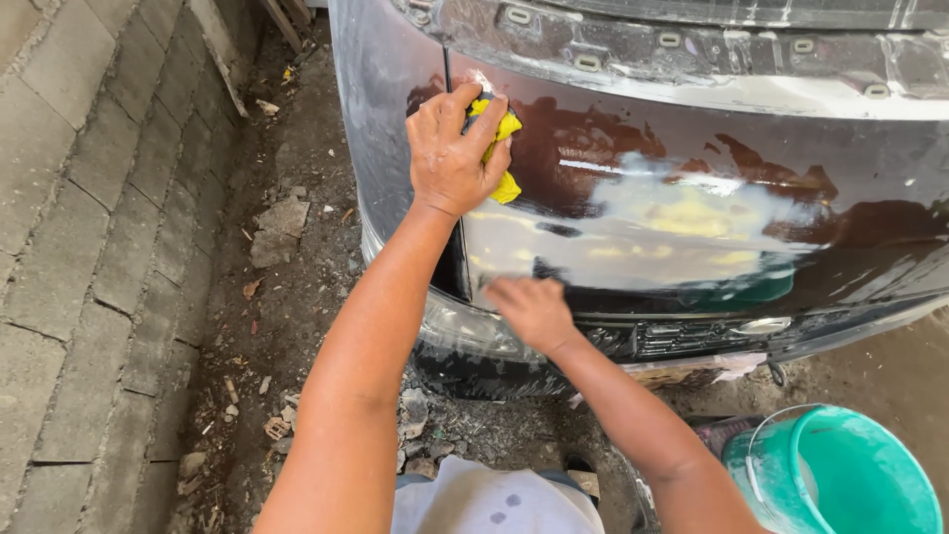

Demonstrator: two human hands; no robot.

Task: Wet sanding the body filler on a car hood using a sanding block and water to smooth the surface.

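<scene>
Left hand clamped on yellow sponge against dark car bumper; right hand flat, fingers together, lower on bumper. Teal bucket near right; rubble and brick wall at left.

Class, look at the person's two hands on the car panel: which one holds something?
The left hand, the upper one, grips a yellow sponge. The right hand, lower down, rests bare on the car panel.

Bright daylight falls evenly; glare streaks the wet panel. The right hand is motion-blurred, the rest sharp, edges slightly bent.
</scene>
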